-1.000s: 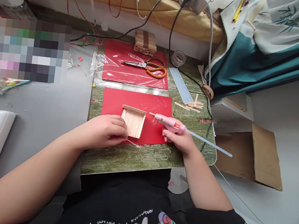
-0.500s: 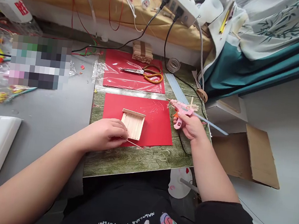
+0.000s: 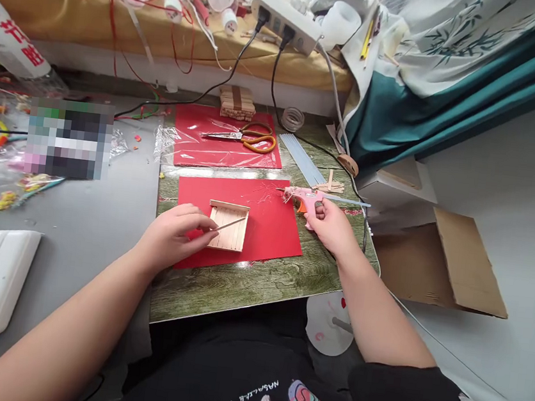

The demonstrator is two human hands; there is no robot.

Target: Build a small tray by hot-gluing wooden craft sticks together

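Observation:
My left hand [image 3: 184, 233] pinches one end of a thin wooden craft stick [image 3: 230, 224]. The stick points right and slightly up, above a small panel of joined craft sticks [image 3: 230, 236] with a raised strip along its far edge. Beneath the panel lies a sheet of red paper [image 3: 273, 233]. In my right hand [image 3: 330, 224] is a pink hot glue gun [image 3: 310, 200], its tip pointing left over the paper's right side. A pale glue stick [image 3: 352, 202] protrudes from its back. Fine glue strings [image 3: 265, 194] are scattered on the paper near the tip.
Scissors [image 3: 246, 137] rest on plastic-wrapped red paper [image 3: 181, 146] at the back. Behind them is a bundle of craft sticks [image 3: 237, 104]. Spare glue sticks [image 3: 301, 159] and loose wooden pieces [image 3: 331, 183] lie beyond the glue gun. Black cords run from a power strip [image 3: 288, 22].
My left hand has lifted the craft stick from the panel's near edge and turned it over the panel. My right hand has turned the glue gun more level and moved it slightly left.

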